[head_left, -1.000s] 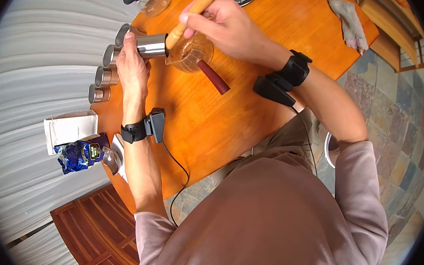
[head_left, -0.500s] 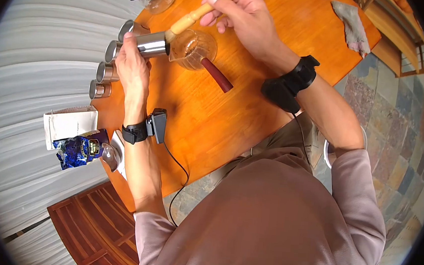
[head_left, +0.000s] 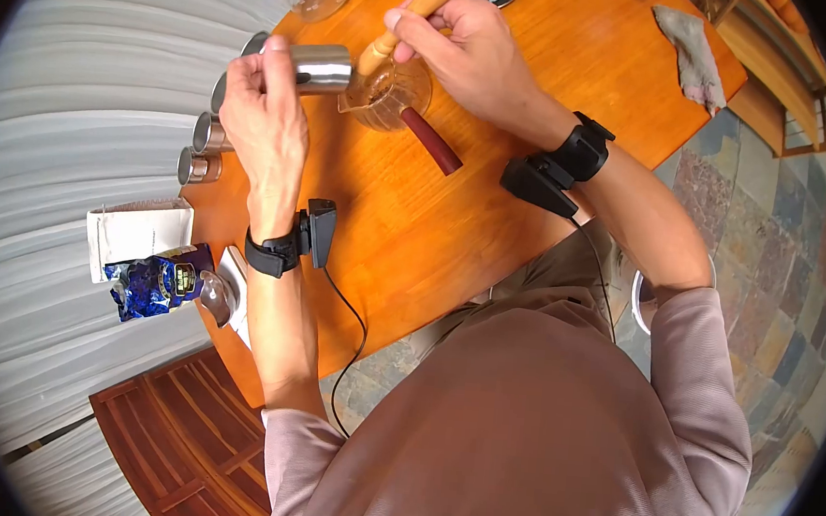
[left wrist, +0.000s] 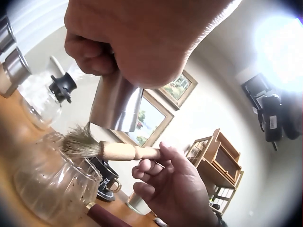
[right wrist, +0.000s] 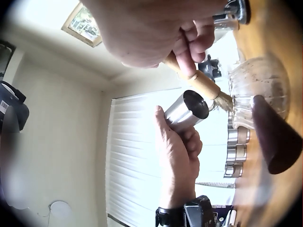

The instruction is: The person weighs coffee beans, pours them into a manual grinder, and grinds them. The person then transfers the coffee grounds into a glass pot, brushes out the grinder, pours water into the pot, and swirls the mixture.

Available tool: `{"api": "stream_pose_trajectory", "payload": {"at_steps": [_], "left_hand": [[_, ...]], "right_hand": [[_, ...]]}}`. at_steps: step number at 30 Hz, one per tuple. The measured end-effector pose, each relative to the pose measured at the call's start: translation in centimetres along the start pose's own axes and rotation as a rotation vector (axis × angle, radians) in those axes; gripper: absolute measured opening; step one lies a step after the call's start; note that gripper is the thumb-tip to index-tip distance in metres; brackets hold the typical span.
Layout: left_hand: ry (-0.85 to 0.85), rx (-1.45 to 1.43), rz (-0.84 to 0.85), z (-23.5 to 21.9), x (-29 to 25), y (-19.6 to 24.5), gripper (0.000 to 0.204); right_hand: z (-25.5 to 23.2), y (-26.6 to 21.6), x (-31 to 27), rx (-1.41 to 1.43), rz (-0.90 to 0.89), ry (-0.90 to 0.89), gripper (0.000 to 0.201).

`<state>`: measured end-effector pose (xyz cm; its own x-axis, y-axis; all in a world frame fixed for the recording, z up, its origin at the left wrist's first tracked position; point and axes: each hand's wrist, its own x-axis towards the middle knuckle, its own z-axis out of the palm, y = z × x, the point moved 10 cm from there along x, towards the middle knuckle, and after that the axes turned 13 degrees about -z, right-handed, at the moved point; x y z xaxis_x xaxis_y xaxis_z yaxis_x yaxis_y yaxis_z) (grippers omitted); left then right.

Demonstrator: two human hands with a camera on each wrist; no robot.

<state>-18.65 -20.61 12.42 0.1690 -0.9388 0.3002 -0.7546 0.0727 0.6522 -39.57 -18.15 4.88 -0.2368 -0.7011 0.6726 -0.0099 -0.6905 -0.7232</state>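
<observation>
A shiny steel cup is gripped in my left hand, lying sideways with its mouth toward the right. The right wrist view looks into its dark open mouth. My right hand pinches the wooden handle of a brush between thumb and fingers. The brush's pale bristles are outside the cup, right at the rim of a ribbed glass pot. Brown specks cling inside the pot, which stands on the table with its dark red handle pointing toward me.
Several steel cups line the table's left edge. Behind the hands stand a glass vessel with a black collar and a black mug. A blue foil bag and a white bag sit lower left; a grey cloth lies far right.
The brush has come away from the cup's mouth and its handle stands steeper, over the pot. My left hand has turned and shifted right with the cup.
</observation>
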Motion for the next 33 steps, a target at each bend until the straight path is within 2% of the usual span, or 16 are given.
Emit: {"api": "stream_pose_trajectory", "payload": {"at_steps": [2,4,12,14,16,20,22,24,26,29,31,33], "left_hand": [[-0.019,0.033,0.002,0.3,-0.1,0.2,0.061],[-0.047,0.050,-0.018,0.6,0.3,-0.6,0.060],[-0.026,0.108,0.045,0.7,0.3,0.4,0.057],[0.025,0.067,0.089,0.3,0.3,0.6,0.055],[0.012,0.304,0.219,1.5,-0.4,1.5,0.053],[0.016,0.201,0.164,0.6,0.4,1.4,0.052],[0.025,0.164,0.150,0.4,0.2,1.4,0.052],[-0.055,0.303,0.104,1.3,0.1,1.4,0.055],[0.030,0.164,0.100,-0.8,0.5,2.2,0.056],[0.048,0.300,0.154,0.0,0.4,2.0,0.054],[-0.044,0.317,0.130,0.7,0.3,2.4,0.052],[0.003,0.165,0.100,-0.6,0.7,2.5,0.053]], "right_hand": [[-0.2,-0.9,0.6,-0.036,-0.021,-0.010,0.038],[-0.1,-2.0,0.8,-0.209,-0.061,-0.085,0.038],[0.0,-1.2,0.9,-0.249,-0.101,-0.092,0.041],[-0.3,-1.2,0.8,-0.278,-0.117,-0.087,0.041],[0.4,-1.8,0.8,-0.229,-0.148,-0.107,0.041],[-0.3,-1.0,0.9,-0.249,-0.079,-0.098,0.041],[0.2,-2.1,1.0,-0.212,-0.128,-0.114,0.040],[0.0,-2.2,0.8,-0.232,-0.159,-0.120,0.039],[-0.2,-2.5,1.1,-0.262,-0.194,-0.128,0.038],[0.1,-2.1,1.0,-0.168,-0.132,-0.116,0.034],[0.1,-1.5,0.9,-0.223,-0.121,-0.153,0.032],[-0.2,-2.0,1.2,-0.213,-0.131,-0.122,0.033]]}}
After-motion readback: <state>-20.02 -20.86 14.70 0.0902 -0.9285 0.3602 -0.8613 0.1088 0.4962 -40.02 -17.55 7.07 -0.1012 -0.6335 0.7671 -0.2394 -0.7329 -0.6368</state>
